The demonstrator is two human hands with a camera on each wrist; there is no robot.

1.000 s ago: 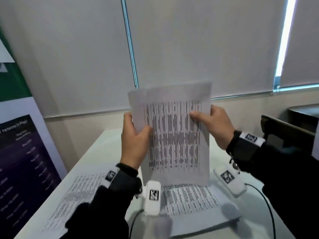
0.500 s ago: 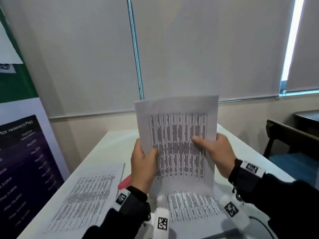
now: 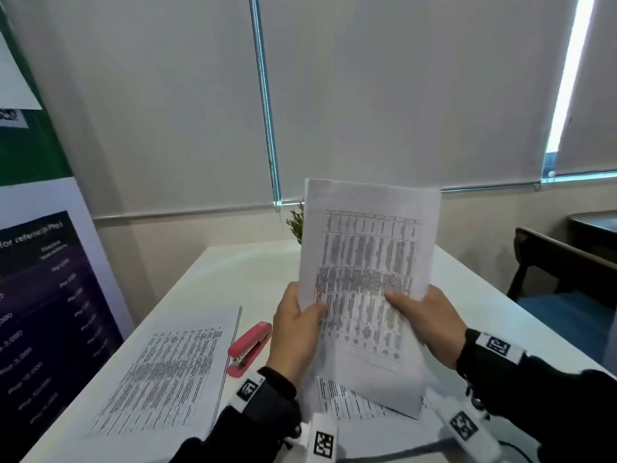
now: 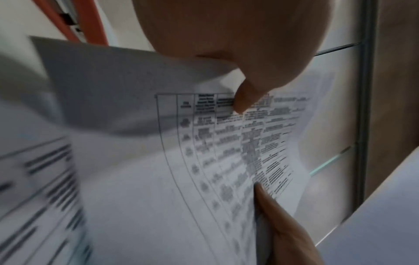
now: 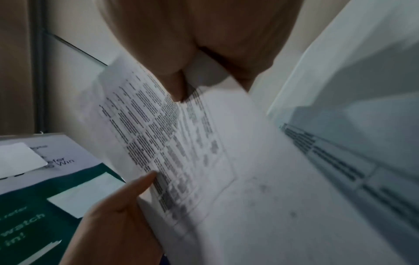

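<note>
A printed sheet (image 3: 347, 404) lies flat at the near edge of the white table (image 3: 240, 272), directly below the hands. Above it, the left hand (image 3: 293, 332) and the right hand (image 3: 430, 325) each pinch the held papers (image 3: 367, 248) at one side edge of the lower half, with the thumb on the printed face and the fingers behind. The papers are in the air over the table. Their bottom edge is close above the flat sheet, but I cannot tell if it touches. The upper half has free air on every side.

Just left of the left hand lies a red stapler (image 3: 250, 349), and further left a stack of printed pages (image 3: 160, 375). A small plant (image 3: 297, 222) shows behind the papers' upper left edge. A dark chair (image 3: 561, 262) stands at the right and a banner (image 3: 43, 295) at the left.

The long axis of the papers is nearly upright. The printed face is turned to the person, and the top edge slopes a little down toward the right.
</note>
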